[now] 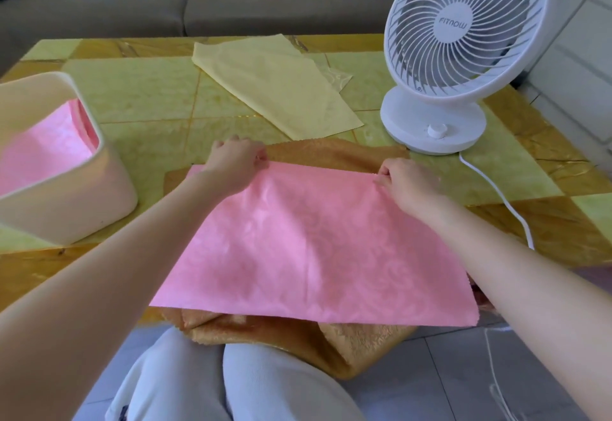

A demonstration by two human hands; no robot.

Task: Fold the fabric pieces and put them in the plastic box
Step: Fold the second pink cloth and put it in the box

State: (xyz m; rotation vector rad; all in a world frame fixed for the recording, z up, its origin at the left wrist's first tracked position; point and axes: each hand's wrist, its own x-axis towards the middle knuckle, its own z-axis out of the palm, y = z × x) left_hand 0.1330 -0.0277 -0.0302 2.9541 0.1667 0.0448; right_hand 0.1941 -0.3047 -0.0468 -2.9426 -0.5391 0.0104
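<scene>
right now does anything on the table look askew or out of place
The orange fabric under the pink fabric is bunched and hangs off the near edge of the table. The yellow fabric lies slanted. The left hand and right hand pinch the pink fabric's far corners. Nothing looks spilled.

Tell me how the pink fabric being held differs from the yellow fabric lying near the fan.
The pink fabric is pinched at its far corners by the left hand and right hand; the yellow fabric is untouched. The pink fabric lies over an orange fabric at the near edge of the table; the yellow fabric lies farther back. Both lie spread out.
</scene>
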